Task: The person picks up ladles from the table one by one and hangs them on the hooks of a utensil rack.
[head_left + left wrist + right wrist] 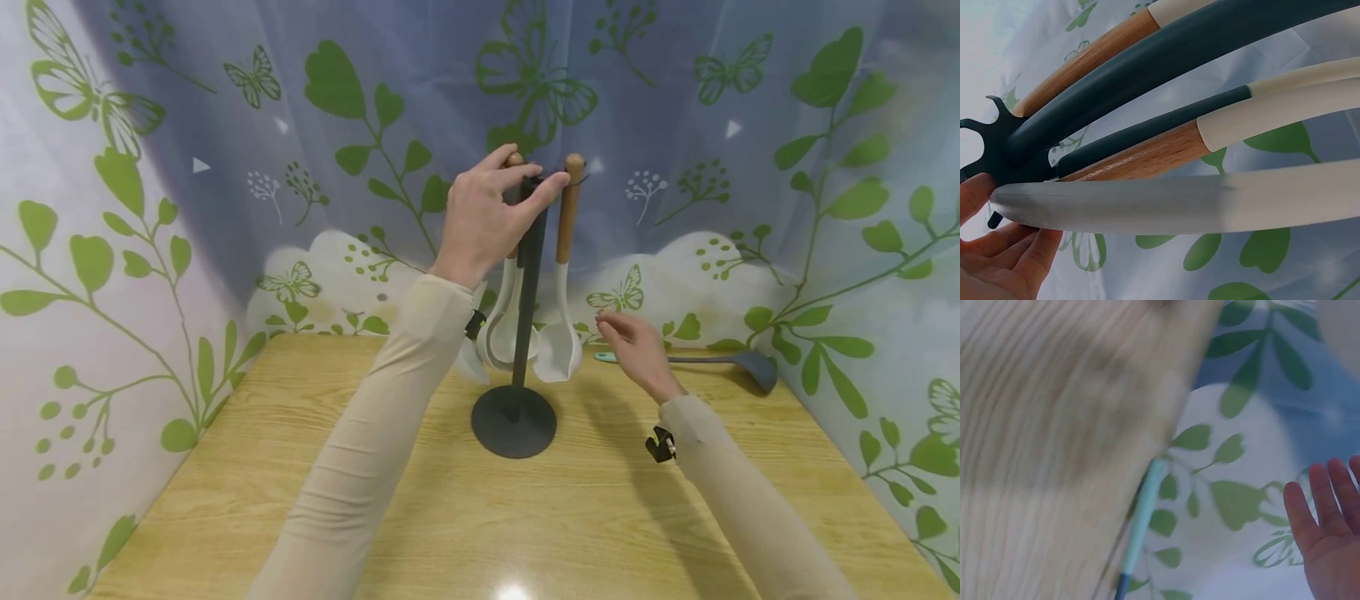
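A dark utensil stand (530, 308) with a round base (514, 433) stands upright on the table. My left hand (491, 212) grips its hooked top (1007, 140), thumb and fingers on either side. Several white-headed utensils hang from it, among them a wooden-handled one (567, 225) on the right and a ladle (517, 333) behind the post. A grey-handled utensil (1116, 203) hangs right by the left fingers. Free of any object, my right hand (637, 350) hovers with relaxed fingers right of the stand. Near it lies a dark spoon-like utensil (757, 371) with a mint handle end (1146, 512).
The wood-grain table (420, 517) runs back to a curtain (420, 50) printed with leaves and butterflies. Similar cloth hangs on both sides. The mint-ended utensil lies along the table's back edge at the right.
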